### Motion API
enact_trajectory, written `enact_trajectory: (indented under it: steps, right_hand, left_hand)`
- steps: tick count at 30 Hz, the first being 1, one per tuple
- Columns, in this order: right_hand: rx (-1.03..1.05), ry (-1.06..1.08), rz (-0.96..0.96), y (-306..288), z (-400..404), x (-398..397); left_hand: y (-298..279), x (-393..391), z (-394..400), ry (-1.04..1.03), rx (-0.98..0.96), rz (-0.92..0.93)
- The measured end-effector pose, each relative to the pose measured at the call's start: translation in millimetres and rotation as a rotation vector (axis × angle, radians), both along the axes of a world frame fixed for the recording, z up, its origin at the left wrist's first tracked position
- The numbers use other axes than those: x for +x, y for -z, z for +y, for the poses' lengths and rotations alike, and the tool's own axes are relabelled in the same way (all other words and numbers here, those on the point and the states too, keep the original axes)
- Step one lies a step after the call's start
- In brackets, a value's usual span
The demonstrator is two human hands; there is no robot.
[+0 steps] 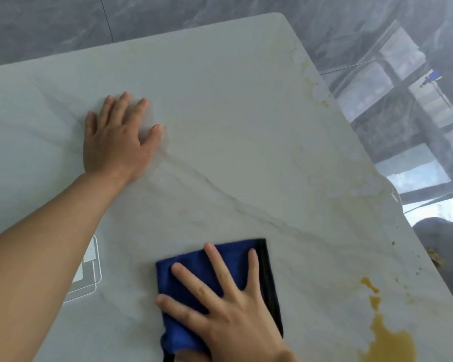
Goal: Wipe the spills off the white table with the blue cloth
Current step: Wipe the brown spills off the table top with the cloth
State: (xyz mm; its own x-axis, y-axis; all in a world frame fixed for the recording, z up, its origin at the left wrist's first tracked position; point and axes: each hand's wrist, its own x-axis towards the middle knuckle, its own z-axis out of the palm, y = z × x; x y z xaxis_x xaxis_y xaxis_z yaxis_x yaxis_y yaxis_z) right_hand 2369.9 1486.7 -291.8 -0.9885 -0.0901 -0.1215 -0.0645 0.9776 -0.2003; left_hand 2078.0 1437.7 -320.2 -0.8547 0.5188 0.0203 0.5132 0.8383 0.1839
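A folded blue cloth [194,267] with a black edge lies flat on the white marbled table [233,113], near the front. My right hand [228,312] presses on it with fingers spread and straight. My left hand [118,137] rests flat on the bare tabletop farther back and to the left, fingers straight. A yellow-brown spill [387,338] pools at the front right, to the right of the cloth. Pale yellow smears [311,82] run along the table's right edge.
The table's right edge [356,150] slants from the far corner toward the front right; beyond it is glossy grey floor [416,113]. Small brown crumbs [434,257] lie at that edge. A faint white rectangular outline [92,267] shows on the table beside my left forearm.
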Motion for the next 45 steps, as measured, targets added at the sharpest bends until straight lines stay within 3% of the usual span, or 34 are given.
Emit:
enact_trajectory:
  steps: [2, 5, 8, 10, 14, 18, 23, 29, 34, 39, 42, 45]
  right_hand:
    - [-0.019, 0.045, 0.011, 0.1, 15.9, -15.1]
    - [0.061, 0.305, -0.008, -0.9, 69.1, -33.6]
    - [0.099, 0.621, -0.108, -1.4, 131.5, -13.0]
    - [0.106, 0.683, -0.131, -2.5, 143.7, 16.3]
    - [0.048, 0.618, -0.165, -8.0, 116.6, 45.0]
    - [0.089, 0.505, -0.155, -5.8, 138.2, 20.3]
    - [0.106, 0.641, -0.094, 6.3, 188.5, 5.7]
    - [0.056, 0.785, -0.122, -1.8, 174.0, 72.3]
    - [0.074, 0.559, -0.163, -10.3, 122.3, 94.5]
    - [0.153, 0.399, -0.102, -7.2, 98.4, 53.1]
    - [0.127, 0.412, -0.07, -8.8, 72.9, 28.3]
    - [0.077, 0.268, 0.004, -7.6, 33.0, 14.5]
  left_hand:
    - [-0.5, -0.6, 0.9, 0.005, 0.004, 0.006]
    - [-0.2, -1.6, -0.4, 0.008, 0.012, 0.009]
    - [0.4, -2.3, -0.6, 0.011, 0.013, 0.014]
    - [0.2, -2.5, -0.7, 0.011, 0.013, 0.012]
    - [-0.5, -1.6, -0.9, 0.012, 0.012, 0.019]
    - [-0.7, -2.1, -0.6, 0.018, 0.01, 0.024]
    - [-0.3, -2.9, -0.2, 0.026, 0.004, 0.021]
    - [0.0, -2.8, -1.3, 0.027, -0.001, 0.015]
    - [1.2, -3.2, -0.9, 0.012, 0.002, 0.01]
    - [0.0, -2.5, 0.1, 0.021, -0.005, 0.016]
    - [1.1, -3.6, -0.2, 0.018, -0.002, 0.023]
    - [1.8, -3.4, 0.0, 0.015, 0.007, 0.035]
